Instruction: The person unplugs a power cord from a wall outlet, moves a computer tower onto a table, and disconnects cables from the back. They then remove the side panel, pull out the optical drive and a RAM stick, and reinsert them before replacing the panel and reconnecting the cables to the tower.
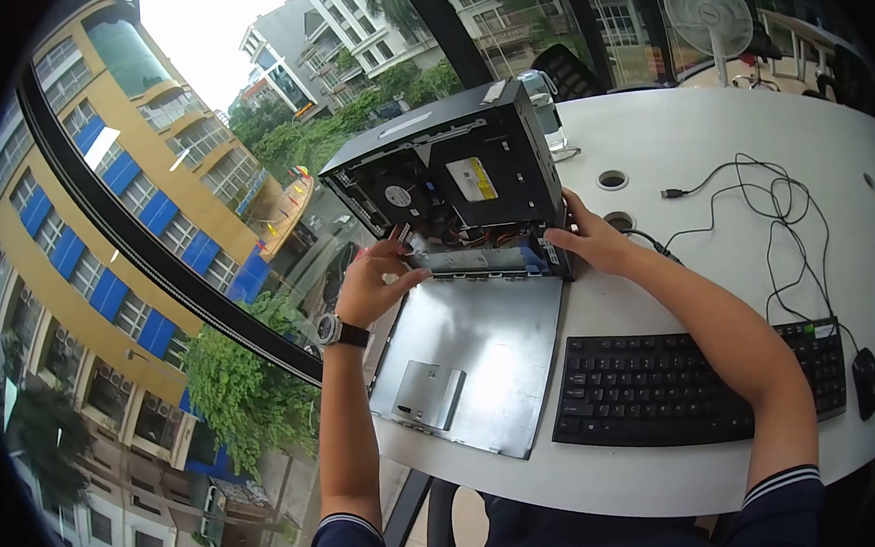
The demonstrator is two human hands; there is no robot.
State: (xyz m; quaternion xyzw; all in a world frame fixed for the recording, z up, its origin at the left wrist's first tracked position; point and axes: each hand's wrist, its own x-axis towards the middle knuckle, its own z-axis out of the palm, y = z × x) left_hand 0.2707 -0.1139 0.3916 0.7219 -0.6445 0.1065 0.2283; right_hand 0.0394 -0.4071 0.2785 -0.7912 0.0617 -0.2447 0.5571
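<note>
A black desktop computer case [469, 131] stands on its long side with its inside facing me. A round fan [399, 196], a drive bay with a yellow-and-white label [471, 179] and coloured cables show within it. My left hand [366, 286], with a watch on the wrist, reaches to the lower left of the opening, thumb and fingers apart, beside a small whitish piece [419, 243]. My right hand [596, 239] grips the lower right edge of the case, thumb in front and fingers partly hidden behind. The metal side panel [493, 360] lies flat before the case.
To the right, a black keyboard [655, 391] lies under my right forearm, with a mouse [867, 385] and looped cable [785, 217] near it. The white table [749, 124] has round cable holes. A window [255, 235] borders the left; a standing fan [709, 16] is behind.
</note>
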